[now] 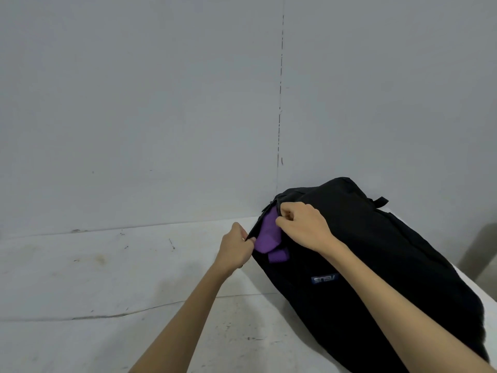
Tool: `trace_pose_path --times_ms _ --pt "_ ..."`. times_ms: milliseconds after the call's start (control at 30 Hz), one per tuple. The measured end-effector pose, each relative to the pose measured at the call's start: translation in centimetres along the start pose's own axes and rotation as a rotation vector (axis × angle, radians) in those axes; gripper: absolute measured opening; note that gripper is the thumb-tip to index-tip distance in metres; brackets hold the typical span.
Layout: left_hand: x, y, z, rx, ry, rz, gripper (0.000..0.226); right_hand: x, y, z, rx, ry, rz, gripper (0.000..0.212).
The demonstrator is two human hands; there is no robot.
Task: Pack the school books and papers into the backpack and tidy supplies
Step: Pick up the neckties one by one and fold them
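A black backpack (376, 251) lies on its back on the white table, its top end pointing toward the wall. A blue logo patch (324, 279) sits on its front. Its front pocket gapes at the left side, and a purple pouch (269, 235) pokes out of the gap. My left hand (236, 249) pinches the lower edge of the pocket opening. My right hand (301, 227) is closed on the upper edge of the same opening, just above the purple pouch. No books or papers are visible.
The white table (107, 278) is scuffed and stained and meets a plain grey wall (134, 103) behind. The table's right edge runs just past the backpack, with a dark shape (481, 254) beyond it.
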State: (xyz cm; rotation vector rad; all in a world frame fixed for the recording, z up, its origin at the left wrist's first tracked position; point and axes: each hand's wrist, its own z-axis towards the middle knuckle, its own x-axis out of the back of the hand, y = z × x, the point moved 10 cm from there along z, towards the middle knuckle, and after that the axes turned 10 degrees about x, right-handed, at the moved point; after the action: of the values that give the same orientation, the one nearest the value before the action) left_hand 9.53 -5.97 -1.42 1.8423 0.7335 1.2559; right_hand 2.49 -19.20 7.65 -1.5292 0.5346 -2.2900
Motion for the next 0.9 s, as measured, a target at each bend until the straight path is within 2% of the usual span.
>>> trace_pose_path --times_ms 300,433,533,700,833,900 --pt "12.0 -6.4 -3.7 0.043 0.103 0.046 0.02 -6.2 -11.2 -0.5 0.127 -0.093 0.16 0.032" --pt "15.7 -8.7 -5.3 0.071 0.092 0.051 0.02 -8.5 -15.2 -0.9 0.184 -0.131 0.187 0.032" --pt "15.8 -9.1 -5.8 0.054 0.07 0.044 0.024 -9.4 -16.2 -1.1 0.191 -0.14 0.177 0.032" --pt "13.9 -9.1 -5.7 -0.001 0.075 0.193 0.021 -9.2 -15.3 -1.5 0.157 -0.168 0.141 0.035" --pt "12.5 -9.7 -5.4 0.048 -0.065 0.252 0.019 -9.8 -14.5 -1.9 0.123 -0.328 0.08 0.036" --pt "13.0 -10.1 -5.3 0.097 -0.133 0.257 0.021 -9.4 -14.4 -1.4 0.123 -0.325 0.057 0.036"
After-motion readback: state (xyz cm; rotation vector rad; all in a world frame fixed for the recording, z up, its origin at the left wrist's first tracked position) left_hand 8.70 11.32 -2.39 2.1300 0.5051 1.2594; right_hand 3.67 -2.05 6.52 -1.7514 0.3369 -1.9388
